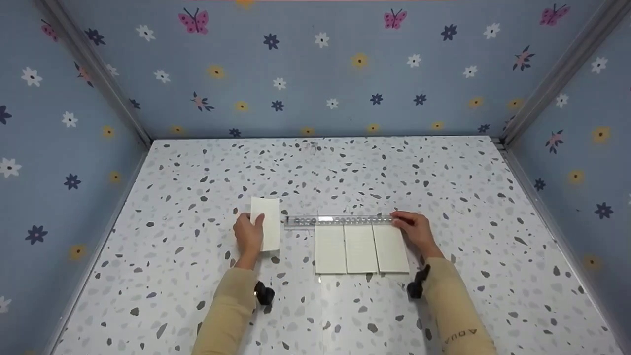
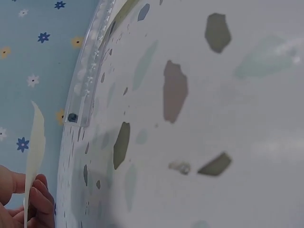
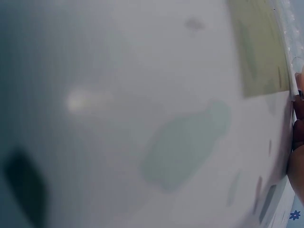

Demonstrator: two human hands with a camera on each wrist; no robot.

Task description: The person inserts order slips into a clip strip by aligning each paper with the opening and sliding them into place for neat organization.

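Note:
My left hand (image 1: 249,232) pinches a cream paper slip (image 1: 270,227) between thumb and fingers, left of the other slips. In the left wrist view, that thin slip (image 2: 35,147) stands edge-on and slightly curved in the fingers. A long, clear ruler-like plastic strip (image 1: 300,222) with a row of round shapes lies across the top edges of three cream slips (image 1: 361,249), set side by side. At its right end, my right hand (image 1: 415,229) pinches the strip. The right wrist view shows only part of that hand (image 3: 298,137) at its right edge.
The white speckled tabletop (image 1: 315,172) stretches around the slips. Blue flowered panels (image 1: 315,69) stand behind it and on both sides. A dark wrist device (image 1: 265,294) sits at the left cuff, another (image 1: 418,286) at the right cuff.

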